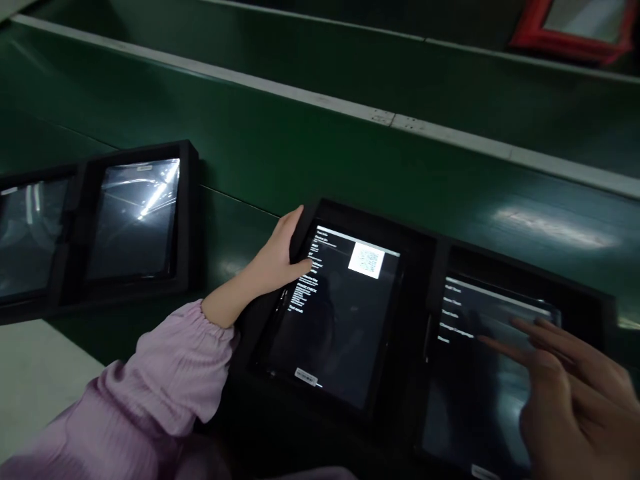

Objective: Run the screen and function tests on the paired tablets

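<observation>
My left hand grips the left edge of a black two-slot tray, its thumb lying over the rim at a tablet's edge. That tablet sits in the left slot, its lit screen showing lines of white text, a QR code at the top right and a barcode sticker at the bottom. In the right slot lies a second tablet with a short text menu. Over its screen hovers my right hand, fingers apart and the index fingertip near a menu line; whether it touches the glass I cannot tell.
At the left, another black tray holds two tablets with dark, reflective screens, one being this tablet. Green work surface runs beneath, crossed by a pale strip. A red-framed object shows at the top right.
</observation>
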